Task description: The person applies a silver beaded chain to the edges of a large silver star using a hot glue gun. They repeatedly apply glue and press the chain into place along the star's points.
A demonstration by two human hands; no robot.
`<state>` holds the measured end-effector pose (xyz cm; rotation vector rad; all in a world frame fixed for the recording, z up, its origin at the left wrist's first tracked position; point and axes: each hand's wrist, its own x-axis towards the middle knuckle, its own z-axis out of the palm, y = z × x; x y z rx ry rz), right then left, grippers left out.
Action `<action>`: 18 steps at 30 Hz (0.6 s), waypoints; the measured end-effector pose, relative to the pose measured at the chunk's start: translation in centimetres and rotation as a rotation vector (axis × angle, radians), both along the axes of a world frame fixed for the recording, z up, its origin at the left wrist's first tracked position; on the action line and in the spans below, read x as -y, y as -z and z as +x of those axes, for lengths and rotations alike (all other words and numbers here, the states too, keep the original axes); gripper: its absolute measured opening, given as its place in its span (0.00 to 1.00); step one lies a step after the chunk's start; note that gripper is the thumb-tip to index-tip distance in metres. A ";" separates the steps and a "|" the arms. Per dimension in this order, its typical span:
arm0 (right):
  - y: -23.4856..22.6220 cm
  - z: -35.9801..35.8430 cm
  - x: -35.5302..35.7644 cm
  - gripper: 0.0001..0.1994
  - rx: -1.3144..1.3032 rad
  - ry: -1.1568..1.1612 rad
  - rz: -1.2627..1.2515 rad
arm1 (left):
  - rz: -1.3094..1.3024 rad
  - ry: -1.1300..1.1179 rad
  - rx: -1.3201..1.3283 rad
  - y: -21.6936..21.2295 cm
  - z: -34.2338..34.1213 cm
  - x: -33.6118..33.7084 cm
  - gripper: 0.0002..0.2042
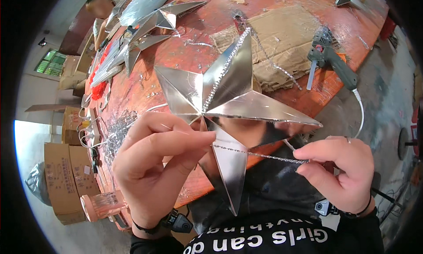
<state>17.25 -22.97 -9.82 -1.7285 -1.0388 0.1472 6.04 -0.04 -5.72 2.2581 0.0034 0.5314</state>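
A shiny silver five-pointed star is held up over the edge of a red-brown table. My left hand pinches the star near its centre, fingers pressed on the lower left ridge. A thin sparkly silver chain runs from that spot to my right hand, which pinches its other end between thumb and forefinger. More of the same chain lines the star's upper ridge.
A grey glue gun lies on flattened cardboard at the table's right, its white cable hanging off the edge. Other silver stars and tinsel lie at the far left. Cardboard boxes stand on the floor at left.
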 end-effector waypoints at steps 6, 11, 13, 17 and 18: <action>-0.4 0.3 0.0 0.12 0.111 0.033 -0.024 | -0.331 -0.111 -0.046 -0.2 0.5 0.6 0.17; -0.7 0.8 0.3 0.12 0.162 0.070 0.030 | -0.084 -0.210 -0.033 -0.2 1.5 0.8 0.16; -0.6 1.1 0.3 0.12 0.162 0.077 0.036 | -0.077 -0.209 -0.053 0.0 1.8 1.0 0.16; -0.5 1.4 0.6 0.12 0.149 0.080 0.050 | -0.046 -0.205 -0.083 0.0 2.6 1.1 0.14; -0.6 1.2 0.6 0.12 0.139 0.075 0.050 | -0.040 -0.203 -0.086 0.0 2.7 1.1 0.14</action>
